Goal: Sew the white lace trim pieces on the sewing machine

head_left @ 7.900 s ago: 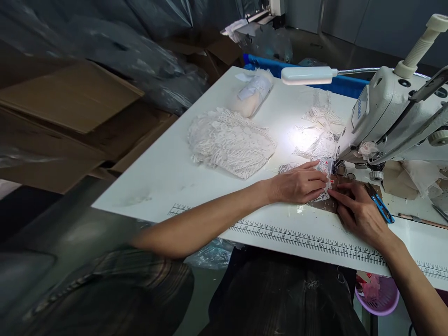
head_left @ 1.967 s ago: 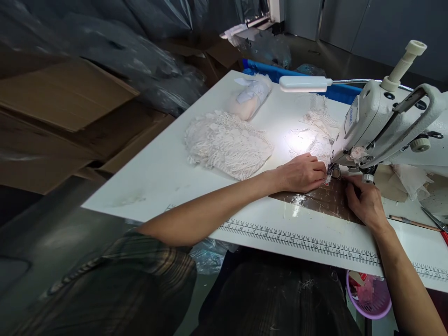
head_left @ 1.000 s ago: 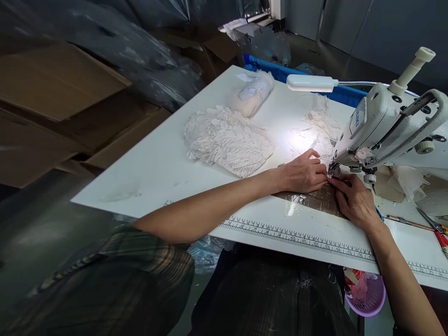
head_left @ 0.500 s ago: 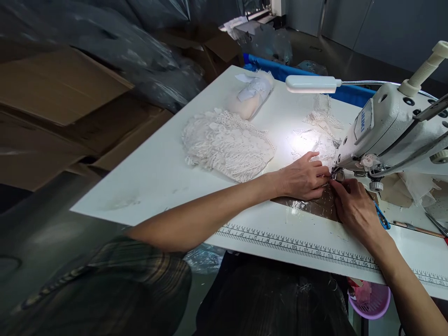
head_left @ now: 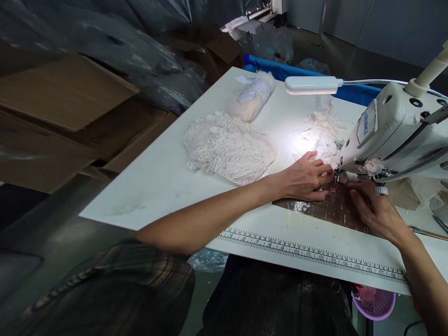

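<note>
My left hand lies on the white table with its fingers together, pressing a small piece of white lace at the presser foot of the white sewing machine. My right hand rests on the brown taped patch just in front of the foot, fingers curled toward the needle. Whatever it pinches is hidden. A tiny red bit lies between my hands.
A heap of white lace pieces lies left of my hands, a wrapped pale bundle behind it, and more lace under the lamp. A printed ruler runs along the table's near edge. A purple basket sits below. Cardboard boxes stand left.
My right hand has slid right and back from the needle, and the blue snips seen under it half a second ago are out of view. My left hand has stayed at the presser foot.
</note>
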`<state>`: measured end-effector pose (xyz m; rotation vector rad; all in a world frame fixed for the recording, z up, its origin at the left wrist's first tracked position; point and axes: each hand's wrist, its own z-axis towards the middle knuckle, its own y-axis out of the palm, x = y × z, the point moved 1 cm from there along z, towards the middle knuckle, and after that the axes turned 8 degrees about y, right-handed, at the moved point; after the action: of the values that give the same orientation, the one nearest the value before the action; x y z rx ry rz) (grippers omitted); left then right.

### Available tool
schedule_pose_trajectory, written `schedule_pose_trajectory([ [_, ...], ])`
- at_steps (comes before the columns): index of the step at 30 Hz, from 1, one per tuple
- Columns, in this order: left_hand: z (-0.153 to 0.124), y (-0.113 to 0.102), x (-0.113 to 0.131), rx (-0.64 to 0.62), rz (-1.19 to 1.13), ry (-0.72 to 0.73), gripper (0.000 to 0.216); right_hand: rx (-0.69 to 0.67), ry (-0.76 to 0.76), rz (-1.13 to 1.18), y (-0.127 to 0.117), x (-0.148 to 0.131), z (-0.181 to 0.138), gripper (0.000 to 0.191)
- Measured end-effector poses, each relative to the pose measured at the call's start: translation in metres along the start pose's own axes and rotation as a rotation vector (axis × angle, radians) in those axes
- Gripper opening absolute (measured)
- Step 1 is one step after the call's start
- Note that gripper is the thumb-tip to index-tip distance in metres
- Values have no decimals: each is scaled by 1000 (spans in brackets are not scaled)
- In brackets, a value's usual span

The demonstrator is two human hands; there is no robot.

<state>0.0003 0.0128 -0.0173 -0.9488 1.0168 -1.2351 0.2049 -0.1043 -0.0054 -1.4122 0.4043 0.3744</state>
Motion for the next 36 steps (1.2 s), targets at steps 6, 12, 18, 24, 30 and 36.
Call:
schedule_pose_trajectory([
  [6, 1, 1, 0, -30, 17, -24, 42, 66, 172, 29, 1, 10, 11, 64],
  [12, 0, 3, 1, 5, 19, -29, 41, 251, 167, 99, -5, 3, -17, 38],
  [18, 2, 9, 3, 209, 55, -308, 40, 504, -43, -136, 9, 14, -43, 21],
  [24, 16, 10, -16, -134, -51, -409, 46, 432, -145, -214, 19, 23, -44, 23],
  [30, 45, -8, -77, -317, -230, -355, 47, 494, -234, -222, 27, 32, -41, 30],
  [36, 59, -13, -100, -197, -291, -429, 38, 522, -281, -231, 34, 41, -38, 35],
])
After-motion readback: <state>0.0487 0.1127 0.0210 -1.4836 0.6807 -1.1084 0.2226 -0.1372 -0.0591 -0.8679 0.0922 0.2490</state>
